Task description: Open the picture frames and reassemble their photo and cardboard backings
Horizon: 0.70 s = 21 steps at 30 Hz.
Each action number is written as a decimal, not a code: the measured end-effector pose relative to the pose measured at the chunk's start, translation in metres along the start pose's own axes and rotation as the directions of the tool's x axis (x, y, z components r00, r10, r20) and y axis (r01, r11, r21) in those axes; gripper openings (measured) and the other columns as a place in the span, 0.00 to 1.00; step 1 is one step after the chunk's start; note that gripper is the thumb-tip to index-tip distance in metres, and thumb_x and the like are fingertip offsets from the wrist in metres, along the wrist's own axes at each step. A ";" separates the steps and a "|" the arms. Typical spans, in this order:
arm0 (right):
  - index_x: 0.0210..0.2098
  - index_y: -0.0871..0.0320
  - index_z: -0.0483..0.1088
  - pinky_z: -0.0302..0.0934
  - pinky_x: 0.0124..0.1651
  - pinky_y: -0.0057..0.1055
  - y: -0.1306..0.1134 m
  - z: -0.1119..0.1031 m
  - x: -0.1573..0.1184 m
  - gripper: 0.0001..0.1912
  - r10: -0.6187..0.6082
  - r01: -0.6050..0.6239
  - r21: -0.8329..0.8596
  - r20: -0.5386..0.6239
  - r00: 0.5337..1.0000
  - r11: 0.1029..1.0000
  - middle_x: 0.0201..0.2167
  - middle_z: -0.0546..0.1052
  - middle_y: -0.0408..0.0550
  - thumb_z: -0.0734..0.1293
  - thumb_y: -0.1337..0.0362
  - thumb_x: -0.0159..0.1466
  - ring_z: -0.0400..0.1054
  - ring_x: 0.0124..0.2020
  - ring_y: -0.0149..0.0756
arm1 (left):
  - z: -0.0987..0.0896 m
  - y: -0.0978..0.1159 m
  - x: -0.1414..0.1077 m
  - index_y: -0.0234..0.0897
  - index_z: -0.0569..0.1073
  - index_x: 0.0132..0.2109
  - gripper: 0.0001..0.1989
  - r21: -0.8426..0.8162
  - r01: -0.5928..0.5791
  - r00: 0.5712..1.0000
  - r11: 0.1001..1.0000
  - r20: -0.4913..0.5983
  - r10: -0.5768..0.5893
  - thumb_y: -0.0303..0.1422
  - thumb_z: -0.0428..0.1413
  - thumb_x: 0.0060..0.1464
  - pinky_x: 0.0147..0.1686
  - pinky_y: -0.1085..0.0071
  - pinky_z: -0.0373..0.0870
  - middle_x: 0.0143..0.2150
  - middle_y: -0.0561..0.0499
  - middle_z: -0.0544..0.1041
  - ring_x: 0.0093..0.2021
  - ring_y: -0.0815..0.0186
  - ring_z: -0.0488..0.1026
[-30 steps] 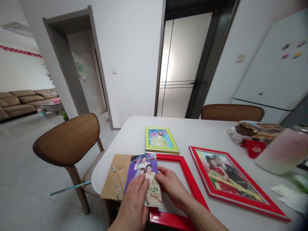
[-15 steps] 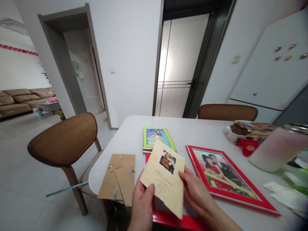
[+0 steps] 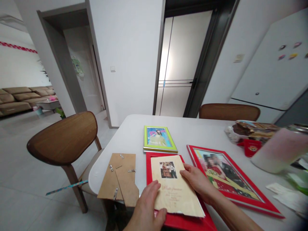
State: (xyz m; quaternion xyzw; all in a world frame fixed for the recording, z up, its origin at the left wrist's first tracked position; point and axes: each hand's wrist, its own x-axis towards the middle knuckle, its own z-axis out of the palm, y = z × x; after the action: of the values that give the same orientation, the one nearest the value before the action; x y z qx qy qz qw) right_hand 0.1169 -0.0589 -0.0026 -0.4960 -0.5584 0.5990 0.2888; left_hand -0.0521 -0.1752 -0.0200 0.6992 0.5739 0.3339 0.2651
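Head view: at lower middle, a cream printed sheet [image 3: 176, 195] is lying over a red photo frame [image 3: 187, 222]. The left hand [image 3: 148, 205] is touching its left edge, fingers close together, thumb apart; the right hand [image 3: 197, 183] is curling at the right edge, maybe pinching, I cannot tell. Both are probably holding it straight. A brown backing board [image 3: 106, 181] is lying lower left, perhaps to leave room

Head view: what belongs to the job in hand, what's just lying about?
In the job:
- cream sheet, touched by left hand and right hand
- red frame under it
- brown backing board beside it
- green frame, framed red-bordered picture: probably related

Lying about, seemingly:
- pink-and-white container
- red packet
- white tissue
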 end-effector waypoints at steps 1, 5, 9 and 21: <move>0.48 0.61 0.58 0.62 0.29 0.29 0.001 0.000 0.002 0.22 -0.045 0.040 -0.118 -0.038 0.998 0.992 0.34 0.75 0.51 0.53 0.68 0.53 0.70 0.31 0.37 | 0.002 -0.002 0.000 0.24 0.58 0.54 0.29 0.035 -0.029 0.999 0.999 0.017 0.029 0.24 0.49 0.41 0.55 0.58 0.52 0.57 0.36 0.58 0.57 0.57 0.54; 0.40 0.61 0.64 0.58 0.34 0.31 0.004 -0.002 0.005 0.17 -0.310 0.119 -0.724 -0.137 0.941 0.680 0.34 0.74 0.54 0.53 0.62 0.57 0.68 0.34 0.40 | 0.008 -0.009 -0.001 0.25 0.57 0.54 0.30 0.150 -0.132 0.987 0.980 0.113 0.116 0.27 0.51 0.42 0.54 0.55 0.52 0.57 0.36 0.57 0.58 0.55 0.52; 0.37 0.61 0.66 0.55 0.30 0.33 0.007 -0.004 0.004 0.18 -0.363 -0.056 -0.944 -0.179 0.915 0.326 0.32 0.72 0.56 0.52 0.58 0.58 0.67 0.32 0.43 | -0.001 -0.011 -0.004 0.29 0.57 0.55 0.29 0.179 -0.212 0.975 0.961 0.099 0.197 0.28 0.51 0.43 0.54 0.58 0.54 0.58 0.38 0.57 0.58 0.56 0.52; 0.46 0.55 0.63 0.53 0.44 0.38 -0.015 0.116 -0.027 0.23 -0.474 0.477 -0.763 0.256 0.843 0.436 0.39 0.68 0.51 0.61 0.54 0.52 0.60 0.41 0.41 | -0.101 -0.113 -0.042 0.35 0.63 0.51 0.31 0.506 0.192 0.967 0.841 -0.245 -0.073 0.25 0.55 0.35 0.53 0.57 0.54 0.56 0.41 0.60 0.56 0.55 0.56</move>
State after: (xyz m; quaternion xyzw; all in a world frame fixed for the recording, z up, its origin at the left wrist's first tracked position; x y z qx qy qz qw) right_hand 0.0163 -0.1248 0.0058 -0.3926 -0.8829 0.1759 0.1882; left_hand -0.2053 -0.1951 -0.0480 0.6626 0.7158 0.2191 0.0226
